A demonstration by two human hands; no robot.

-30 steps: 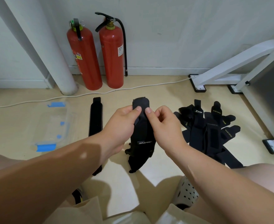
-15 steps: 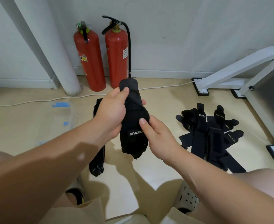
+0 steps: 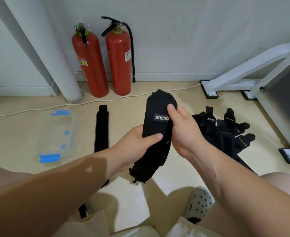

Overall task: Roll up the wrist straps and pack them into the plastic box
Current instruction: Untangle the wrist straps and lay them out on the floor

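A plain indoor work or office-type room, seen at floor level in a corner. Two red fire extinguishers point(image 3: 89, 65) point(image 3: 119, 62) stand side by side against the far white wall point(image 3: 192, 31), which ends in a white skirting board point(image 3: 166, 76). A thick white round column point(image 3: 55, 62) rises just left of them. The floor point(image 3: 17, 134) is smooth beige sheet or tile, with a white cable point(image 3: 89, 102) running loose across it along the far side. At the right stands a white metal furniture frame point(image 3: 243, 65) on black foot plates point(image 3: 209, 94), with a dark grey panel point(image 3: 284, 93) beside it.
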